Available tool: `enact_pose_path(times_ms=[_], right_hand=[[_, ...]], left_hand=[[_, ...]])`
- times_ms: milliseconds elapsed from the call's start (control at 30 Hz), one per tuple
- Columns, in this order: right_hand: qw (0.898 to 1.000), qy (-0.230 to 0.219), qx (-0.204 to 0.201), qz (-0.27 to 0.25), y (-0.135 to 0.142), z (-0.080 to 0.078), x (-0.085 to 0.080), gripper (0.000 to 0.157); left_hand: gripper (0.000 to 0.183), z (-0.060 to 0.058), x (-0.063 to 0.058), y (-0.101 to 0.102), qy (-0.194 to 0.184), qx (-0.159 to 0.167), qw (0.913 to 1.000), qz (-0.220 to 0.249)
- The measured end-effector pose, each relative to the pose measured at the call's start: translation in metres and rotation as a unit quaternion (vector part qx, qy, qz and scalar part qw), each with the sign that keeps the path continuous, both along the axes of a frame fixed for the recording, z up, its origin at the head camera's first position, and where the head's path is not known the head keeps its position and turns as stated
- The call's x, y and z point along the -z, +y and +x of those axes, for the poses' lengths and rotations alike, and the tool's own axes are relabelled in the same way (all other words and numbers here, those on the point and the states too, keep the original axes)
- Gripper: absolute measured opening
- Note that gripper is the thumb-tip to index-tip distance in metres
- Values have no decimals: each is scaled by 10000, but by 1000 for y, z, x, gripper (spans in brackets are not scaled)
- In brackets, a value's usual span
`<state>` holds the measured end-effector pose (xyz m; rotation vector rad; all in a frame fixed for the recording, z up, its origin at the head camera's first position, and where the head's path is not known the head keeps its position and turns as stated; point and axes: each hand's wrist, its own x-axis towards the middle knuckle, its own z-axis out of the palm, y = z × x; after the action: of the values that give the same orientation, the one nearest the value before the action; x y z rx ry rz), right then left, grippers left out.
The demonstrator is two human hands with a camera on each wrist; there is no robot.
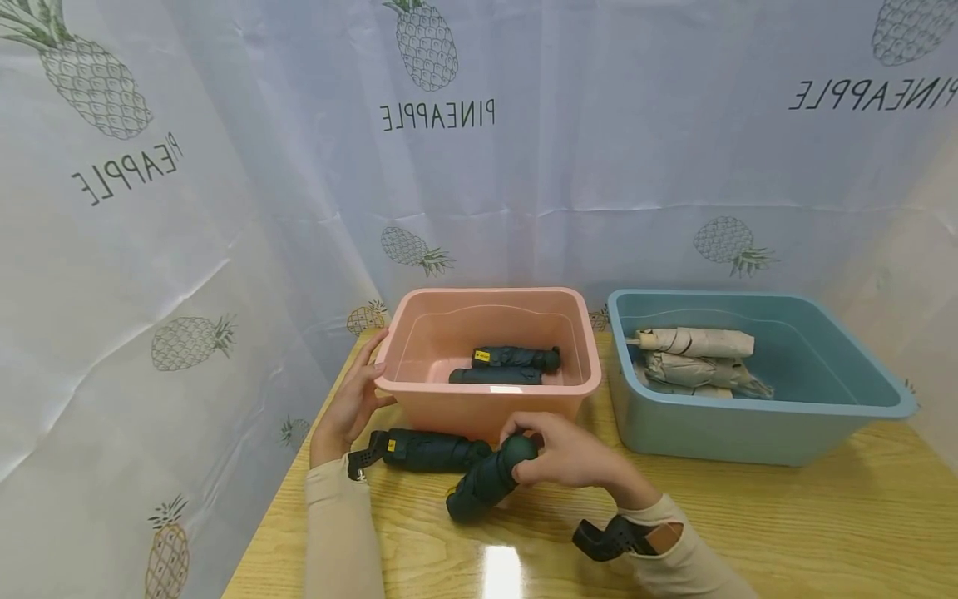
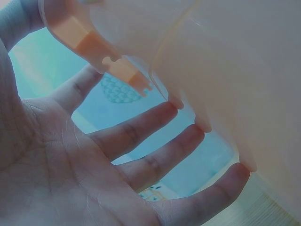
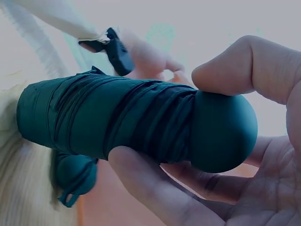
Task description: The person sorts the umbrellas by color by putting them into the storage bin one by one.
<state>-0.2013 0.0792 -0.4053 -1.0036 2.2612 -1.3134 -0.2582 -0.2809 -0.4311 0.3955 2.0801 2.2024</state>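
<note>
My right hand [image 1: 565,449] holds a folded dark green umbrella [image 1: 482,487] by its rounded handle end, tilted above the table. In the right wrist view, thumb and fingers pinch the umbrella [image 3: 127,120] from opposite sides. At the left end of the pink bin [image 1: 486,403], my left hand [image 1: 355,408] touches the rim and outer wall. Its fingers [image 2: 160,167] are spread and fairly straight, with the tips against the wall in the left wrist view. Another dark green umbrella [image 1: 434,451] lies on the table before the bin. Inside lie two more dark umbrellas [image 1: 516,358], side by side.
To the right stands a blue bin [image 1: 718,428] with several pale folded umbrellas [image 1: 696,343] at its left end. Both bins sit on a wooden table [image 1: 846,516]. A pineapple-print curtain [image 1: 554,166] hangs behind and at the left.
</note>
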Motion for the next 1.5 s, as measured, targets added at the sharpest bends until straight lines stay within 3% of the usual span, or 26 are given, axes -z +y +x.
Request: enact_pose_path(times_ms=[200, 433, 533, 833, 967, 1200, 1500], right_hand=[[9964, -408, -366, -645, 15, -1, -12, 26], [9768, -942, -943, -1678, 34, -6, -22, 27], [9723, -875, -1004, -1918, 40, -5, -28, 27], [9744, -799, -339, -2072, 51, 2, -42, 28], [9686, -858, -159, -2328, 52, 3, -43, 29], [9548, -1056, -107, -2776, 54, 4, -45, 32], [9524, -1095, 58, -2846, 56, 5, -46, 33]], left_hand=[[61, 0, -1, 1, 8, -24, 10000, 15], [61, 0, 0, 0, -5, -49, 10000, 24], [61, -1, 0, 0, 14, -41, 10000, 35], [62, -1, 0, -2, 5, -38, 10000, 63], [62, -1, 0, -2, -17, -21, 10000, 71], [62, -1, 0, -1, -17, 11, 10000, 77], [62, -3, 1, -1, -8, 30, 10000, 82]])
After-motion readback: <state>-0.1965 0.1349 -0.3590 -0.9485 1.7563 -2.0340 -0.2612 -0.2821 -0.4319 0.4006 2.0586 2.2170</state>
